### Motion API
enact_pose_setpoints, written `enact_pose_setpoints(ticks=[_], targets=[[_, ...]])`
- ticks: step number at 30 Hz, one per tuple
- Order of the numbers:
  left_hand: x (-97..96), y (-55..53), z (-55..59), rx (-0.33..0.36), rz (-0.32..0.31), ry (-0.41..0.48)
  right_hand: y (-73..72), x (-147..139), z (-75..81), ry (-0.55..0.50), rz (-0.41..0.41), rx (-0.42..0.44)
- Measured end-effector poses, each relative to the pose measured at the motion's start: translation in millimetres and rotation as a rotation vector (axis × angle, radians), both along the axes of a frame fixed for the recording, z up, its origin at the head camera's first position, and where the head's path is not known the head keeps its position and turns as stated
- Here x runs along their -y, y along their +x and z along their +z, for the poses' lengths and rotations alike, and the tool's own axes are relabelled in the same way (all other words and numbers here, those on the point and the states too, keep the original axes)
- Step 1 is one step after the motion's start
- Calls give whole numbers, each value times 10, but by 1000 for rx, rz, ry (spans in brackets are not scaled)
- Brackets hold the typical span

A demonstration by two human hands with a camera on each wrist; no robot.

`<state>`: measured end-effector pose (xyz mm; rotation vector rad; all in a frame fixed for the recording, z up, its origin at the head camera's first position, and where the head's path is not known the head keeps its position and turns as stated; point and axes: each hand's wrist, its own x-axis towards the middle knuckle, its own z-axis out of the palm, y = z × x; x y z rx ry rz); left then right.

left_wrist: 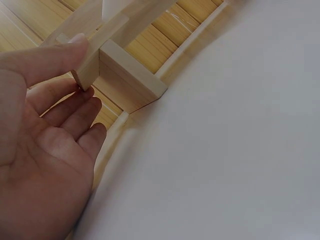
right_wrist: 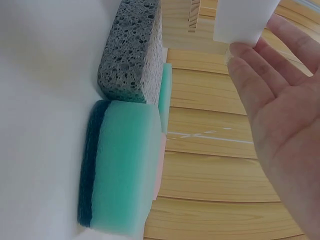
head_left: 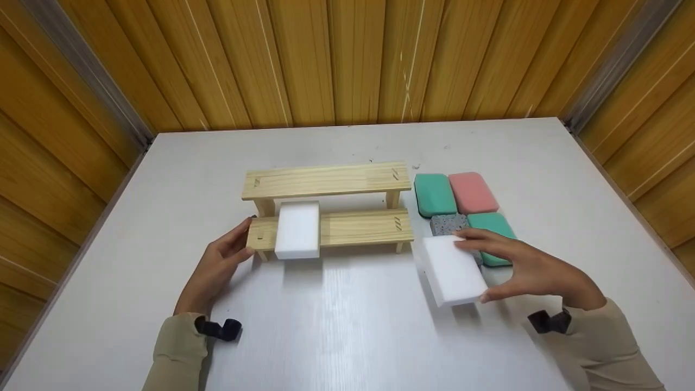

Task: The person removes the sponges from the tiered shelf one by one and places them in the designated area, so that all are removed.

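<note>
My right hand (head_left: 535,269) grips a white block sponge (head_left: 453,269) by its sides, tilted above the table at the right. A grey porous sponge (head_left: 448,224) lies partly hidden behind that block; its pitted face shows in the right wrist view. My left hand (head_left: 214,266) holds the left end of the lower step of a two-step wooden rack (head_left: 358,225), thumb at the front and fingers behind. On this step, toward its left, another white sponge (head_left: 298,228) lies flat, jutting past the front edge. Nothing stands on the upper step (head_left: 326,180).
Right of the rack, a green sponge (head_left: 436,194) and a pink sponge (head_left: 473,192) lie side by side. Nearer, another green sponge (head_left: 491,228) with a dark scouring layer lies partly behind my right hand. A yellow plank wall (head_left: 353,65) borders the white table (head_left: 336,326).
</note>
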<state>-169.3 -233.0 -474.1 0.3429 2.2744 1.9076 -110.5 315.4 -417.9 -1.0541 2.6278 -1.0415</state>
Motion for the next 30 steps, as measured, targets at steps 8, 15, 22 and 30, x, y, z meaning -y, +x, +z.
enact_pose_setpoints(ticks=[8, 15, 22, 30], targets=[[13, -1, -15, 2, -11, 22, 74, -98, -8, -25, 21, 23], [16, -3, -28, -8, -13, 39, 142, -150, -33, 25, -13, 66], [11, -8, -22, -13, -15, 26, 172, -191, -72, 19, -1, 61], [9, 1, -14, -5, 0, 3, 203, -210, -102, 27, 6, 32]])
